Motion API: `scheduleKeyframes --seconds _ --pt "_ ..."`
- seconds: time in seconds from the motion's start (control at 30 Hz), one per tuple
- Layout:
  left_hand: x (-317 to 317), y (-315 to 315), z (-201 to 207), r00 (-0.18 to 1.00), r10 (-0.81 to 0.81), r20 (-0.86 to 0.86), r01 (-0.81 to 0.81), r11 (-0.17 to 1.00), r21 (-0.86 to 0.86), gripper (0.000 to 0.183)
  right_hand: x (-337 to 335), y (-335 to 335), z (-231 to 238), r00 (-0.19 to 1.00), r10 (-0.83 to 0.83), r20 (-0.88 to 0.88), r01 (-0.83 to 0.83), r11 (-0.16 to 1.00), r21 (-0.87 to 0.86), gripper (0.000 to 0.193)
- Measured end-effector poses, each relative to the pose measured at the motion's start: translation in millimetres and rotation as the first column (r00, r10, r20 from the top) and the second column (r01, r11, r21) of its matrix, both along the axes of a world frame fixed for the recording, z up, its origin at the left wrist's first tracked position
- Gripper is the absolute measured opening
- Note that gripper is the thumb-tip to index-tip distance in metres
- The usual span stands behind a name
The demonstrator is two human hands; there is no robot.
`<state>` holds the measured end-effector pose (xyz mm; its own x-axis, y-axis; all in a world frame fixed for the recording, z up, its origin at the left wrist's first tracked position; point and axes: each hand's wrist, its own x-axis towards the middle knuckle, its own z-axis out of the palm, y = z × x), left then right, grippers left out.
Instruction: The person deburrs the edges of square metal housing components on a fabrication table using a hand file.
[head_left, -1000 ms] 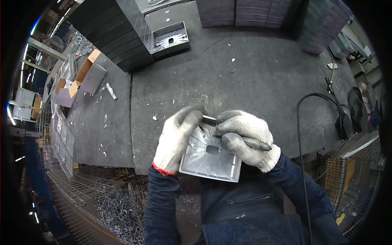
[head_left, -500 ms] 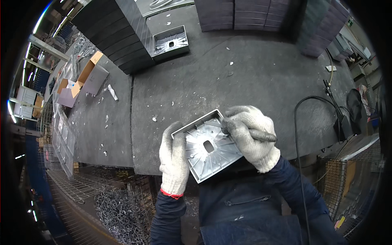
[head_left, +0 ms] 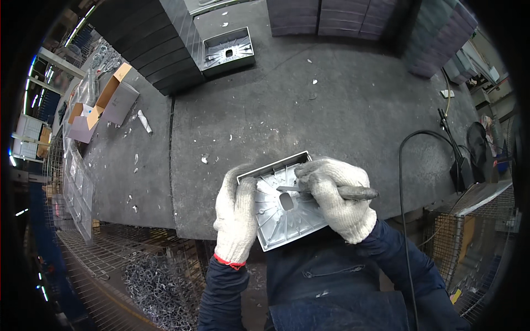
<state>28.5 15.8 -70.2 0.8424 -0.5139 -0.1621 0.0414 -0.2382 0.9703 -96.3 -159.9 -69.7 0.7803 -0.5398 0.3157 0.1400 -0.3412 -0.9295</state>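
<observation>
A shallow rectangular metal casting [head_left: 276, 226] lies tilted at the bench's near edge, its ribbed inside facing up. Ribs fan out from an oblong hole in its middle. My left hand [head_left: 236, 215], in a white knitted glove with a red cuff edge, grips the casting's left wall. Closed round a flat file [head_left: 358, 192] is my gloved right hand [head_left: 339, 193]. The file's grey handle sticks out to the right, and its narrow blade reaches over the casting's ribs near the hole. Whether the blade touches the metal I cannot tell.
A similar casting [head_left: 243, 63] stands at the back beside a tall dark stack [head_left: 149, 49]. More stacks [head_left: 348, 16] line the far edge. An open carton [head_left: 118, 99] sits left. A black cable [head_left: 401, 182] hangs at right; below left, a wire basket holds metal pieces [head_left: 154, 287].
My right hand has shifted down and slightly left over the casting, and the file's blade now shows near the hole. The casting has moved slightly. My left hand keeps its grip.
</observation>
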Motion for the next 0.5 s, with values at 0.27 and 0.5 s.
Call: scheduleKeyframes --seconds 0.27,0.5 --pt "2.0 -0.9 1.5 0.999 -0.013 -0.03 0.014 1.0 0.004 0.041 -2.3 10.1 5.2 0.995 -0.061 -0.074 0.08 0.952 0.296 0.02" --pt "1.5 2.8 1.3 0.998 -0.043 -0.041 0.043 0.999 0.005 0.041 -1.3 7.6 -4.9 0.994 -0.097 0.048 0.089 0.983 0.163 0.025"
